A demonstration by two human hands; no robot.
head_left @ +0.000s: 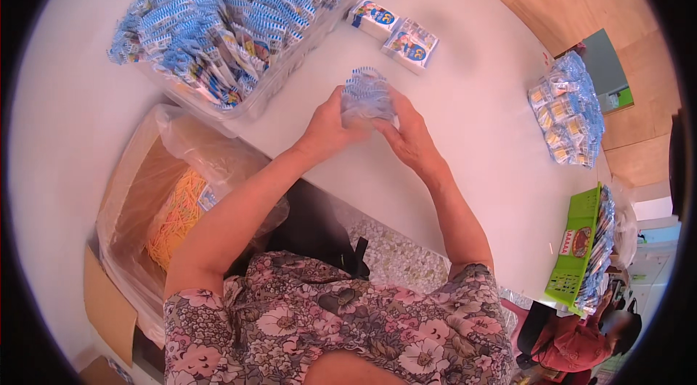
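Observation:
Above the white table (pixel 305 131), both my hands are closed around a small bundle of clear plastic packets (pixel 367 92) with blue-striped edges. My left hand (pixel 328 124) grips the bundle's left side. From the right, my right hand (pixel 411 131) holds it, thumb across the lower front. What the packets contain is blurred. Just beyond my hands lie two small white boxes with blue print, a farther box (pixel 373 18) and a nearer box (pixel 411 44). A clear plastic tub (pixel 265 87), heaped with similar blue-striped packets (pixel 247 11), stands to the far left of them.
An open cardboard box (pixel 129 214) lined with plastic holds orange and yellow strands (pixel 174 218) at lower left. More packets (pixel 570 113) are piled at the right edge, beyond a green basket (pixel 573 247) of packets. A person in red (pixel 573 345) is at lower right.

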